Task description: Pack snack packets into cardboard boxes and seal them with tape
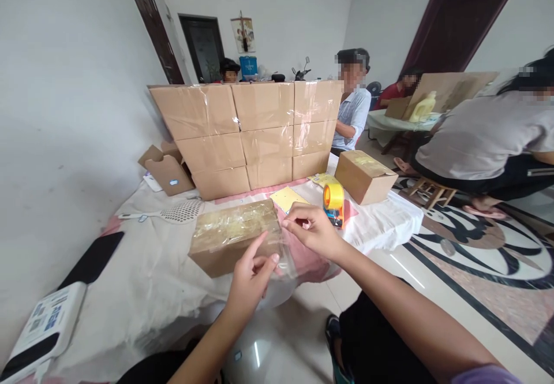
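A small cardboard box (212,260) lies on the cloth-covered table, its top covered with shiny clear tape (236,222). My left hand (251,271) is at the near right corner of this box, index finger stretched toward the top edge and thumb apart. Beside the box's right end, my right hand (314,231) has thumb and index finger pinched together on what looks like a loose edge of the tape. A see-through strip hangs below, near both hands. Just beyond my right hand stands a tape dispenser (334,205) with a yellow roll.
Stacked cartons (242,135) form a wall at the back. Another taped box (367,176) stands right, an open carton (171,170) left. A white perforated paddle (179,212), yellow sheet (288,199) and black phone-like slab (93,260) lie around. Other people sit beyond.
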The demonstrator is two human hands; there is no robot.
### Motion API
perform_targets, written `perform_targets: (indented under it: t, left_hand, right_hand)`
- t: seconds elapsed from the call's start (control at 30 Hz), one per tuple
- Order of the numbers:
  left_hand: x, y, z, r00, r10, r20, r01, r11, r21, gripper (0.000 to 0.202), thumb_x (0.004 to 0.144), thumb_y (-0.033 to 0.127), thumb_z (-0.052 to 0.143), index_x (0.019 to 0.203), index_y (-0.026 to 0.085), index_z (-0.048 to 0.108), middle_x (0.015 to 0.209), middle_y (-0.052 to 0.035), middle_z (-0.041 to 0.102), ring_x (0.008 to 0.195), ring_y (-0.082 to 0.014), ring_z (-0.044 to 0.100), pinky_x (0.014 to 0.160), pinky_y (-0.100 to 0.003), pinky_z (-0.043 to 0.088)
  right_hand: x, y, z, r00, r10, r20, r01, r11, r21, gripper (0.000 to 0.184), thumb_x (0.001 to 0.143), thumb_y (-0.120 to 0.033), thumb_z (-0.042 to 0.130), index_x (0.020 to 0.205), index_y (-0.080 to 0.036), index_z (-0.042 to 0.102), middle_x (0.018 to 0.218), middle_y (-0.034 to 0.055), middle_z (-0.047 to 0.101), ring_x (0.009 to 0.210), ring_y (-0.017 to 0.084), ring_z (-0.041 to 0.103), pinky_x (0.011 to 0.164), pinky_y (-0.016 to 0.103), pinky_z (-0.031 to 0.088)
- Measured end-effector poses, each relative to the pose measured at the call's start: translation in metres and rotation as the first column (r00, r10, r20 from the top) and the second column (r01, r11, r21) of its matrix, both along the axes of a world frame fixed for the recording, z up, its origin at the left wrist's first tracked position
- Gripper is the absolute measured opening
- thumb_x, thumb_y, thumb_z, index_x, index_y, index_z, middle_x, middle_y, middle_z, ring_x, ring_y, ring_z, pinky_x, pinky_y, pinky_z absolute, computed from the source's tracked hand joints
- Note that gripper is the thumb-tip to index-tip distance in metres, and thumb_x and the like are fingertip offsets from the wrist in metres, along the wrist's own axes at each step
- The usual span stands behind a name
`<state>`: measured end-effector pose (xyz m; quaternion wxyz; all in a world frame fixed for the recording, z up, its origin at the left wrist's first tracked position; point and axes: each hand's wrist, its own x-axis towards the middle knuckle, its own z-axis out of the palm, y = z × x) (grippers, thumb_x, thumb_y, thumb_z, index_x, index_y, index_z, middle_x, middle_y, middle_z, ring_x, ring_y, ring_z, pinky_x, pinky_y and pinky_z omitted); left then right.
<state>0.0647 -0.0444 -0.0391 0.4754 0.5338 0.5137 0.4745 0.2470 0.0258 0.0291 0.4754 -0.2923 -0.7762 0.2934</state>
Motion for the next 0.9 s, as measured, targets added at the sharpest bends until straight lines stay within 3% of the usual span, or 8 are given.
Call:
perform_targets:
  t: [0.13,0.27,0.37,0.5,0.6,0.73,0.9]
  left_hand:
    - [-0.002,-0.003,0.01,0.997,0.043,-0.058,-0.042,0.999,0.026,0.069,0.087,0.05,0.063,0.146,0.017,0.047,0.071,-0.0021,0.074,0.049,-0.0136,0.057,0.044,-0.024,0.043]
    - [0.0,-0.008,0.016,0.992,0.124,0.031,-0.125,0.991,0.044,0.062,0.086,0.051,0.064,0.138,0.02,0.051,0.088,-0.0059,0.077,0.057,-0.0145,0.063,0.051,-0.025,0.047]
    - [0.0,-0.011,0.019,0.986,0.157,0.056,-0.157,0.988,-0.001,0.062,0.086,0.052,0.065,0.137,0.022,0.049,0.093,-0.0062,0.077,0.051,-0.0113,0.058,0.049,-0.024,0.044]
    - [-0.009,-0.011,0.021,0.99,0.138,0.039,-0.136,0.989,-0.051,0.064,0.088,0.054,0.061,0.14,0.022,0.044,0.079,-0.0018,0.074,0.04,-0.0073,0.044,0.042,-0.021,0.036]
    - [-0.019,-0.01,0.02,0.988,0.152,0.026,-0.151,0.988,-0.033,0.065,0.088,0.054,0.06,0.142,0.022,0.042,0.08,-0.0013,0.074,0.04,-0.0075,0.041,0.042,-0.022,0.037]
    - [-0.034,-0.009,0.02,0.97,0.196,-0.146,-0.186,0.979,0.077,0.062,0.091,0.048,0.057,0.146,0.023,0.042,0.074,0.0009,0.073,0.049,-0.0116,0.052,0.053,-0.024,0.043]
    - [-0.039,-0.002,0.016,0.857,0.132,-0.498,-0.072,0.988,0.138,0.06,0.093,0.037,0.052,0.152,0.031,0.038,0.074,0.0048,0.074,0.061,-0.0154,0.061,0.064,-0.027,0.043]
  right_hand:
    - [-0.009,0.002,0.008,1.0,-0.029,0.005,0.028,0.993,0.111,0.031,0.095,-0.041,0.062,0.072,-0.021,0.066,0.073,0.002,0.059,0.072,0.018,0.055,0.071,0.033,0.043]
    - [-0.024,0.009,0.017,0.996,-0.093,-0.01,0.094,0.978,0.189,0.031,0.095,-0.043,0.061,0.073,-0.022,0.067,0.085,0.004,0.058,0.087,0.021,0.055,0.084,0.038,0.043]
    - [-0.034,0.022,0.02,0.993,-0.122,0.005,0.118,0.971,0.206,0.032,0.095,-0.044,0.06,0.073,-0.021,0.066,0.095,0.0056,0.059,0.096,0.023,0.055,0.091,0.04,0.041]
    - [-0.044,0.052,0.016,0.986,-0.163,-0.017,0.164,0.973,0.16,0.031,0.095,-0.043,0.058,0.074,-0.02,0.063,0.09,0.005,0.06,0.093,0.022,0.055,0.09,0.038,0.04]
    - [-0.05,0.076,0.009,0.985,-0.17,-0.003,0.169,0.98,0.107,0.03,0.092,-0.041,0.06,0.071,-0.02,0.062,0.09,0.0053,0.063,0.094,0.022,0.055,0.089,0.038,0.04]
    - [-0.06,0.101,-0.005,0.989,-0.141,0.05,0.141,0.99,0.001,0.029,0.088,-0.042,0.061,0.069,-0.02,0.062,0.092,0.0058,0.065,0.097,0.023,0.056,0.089,0.037,0.04]
    - [-0.074,0.117,-0.017,0.999,-0.047,0.028,0.049,0.994,-0.097,0.032,0.084,-0.044,0.061,0.065,-0.019,0.059,0.083,0.0045,0.063,0.086,0.021,0.058,0.082,0.034,0.041]
